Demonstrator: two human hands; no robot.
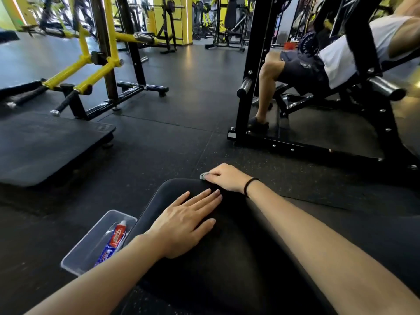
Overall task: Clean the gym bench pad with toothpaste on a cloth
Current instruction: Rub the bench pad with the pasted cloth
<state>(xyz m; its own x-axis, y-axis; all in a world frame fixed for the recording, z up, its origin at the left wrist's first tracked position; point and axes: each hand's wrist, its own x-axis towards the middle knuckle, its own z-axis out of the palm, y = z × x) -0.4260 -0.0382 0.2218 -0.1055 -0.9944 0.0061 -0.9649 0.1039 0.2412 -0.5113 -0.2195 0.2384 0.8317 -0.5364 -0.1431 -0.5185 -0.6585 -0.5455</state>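
Gym floor (181, 137) of dark rubber fills most of the view, with yellow and black machines behind and another person seated on a bench press at the right. Nearest the camera, the black bench pad (216, 258) runs forward between the two forearms, its rounded far end just under the hands. A clear plastic tray (75, 262) sits on the floor just beside the pad's left edge, and the toothpaste tube (113, 242) lies inside it, set aside. The left hand (184, 221) lies flat and released on the pad, fingers spread, bracing. The right hand (225, 178) is closed on a small grey cloth (203, 176), pressing it at the pad's far right corner. Judging by this, wiping is under way at the far end; whether paste is on the cloth cannot be told, and most of the pad seems left to do.
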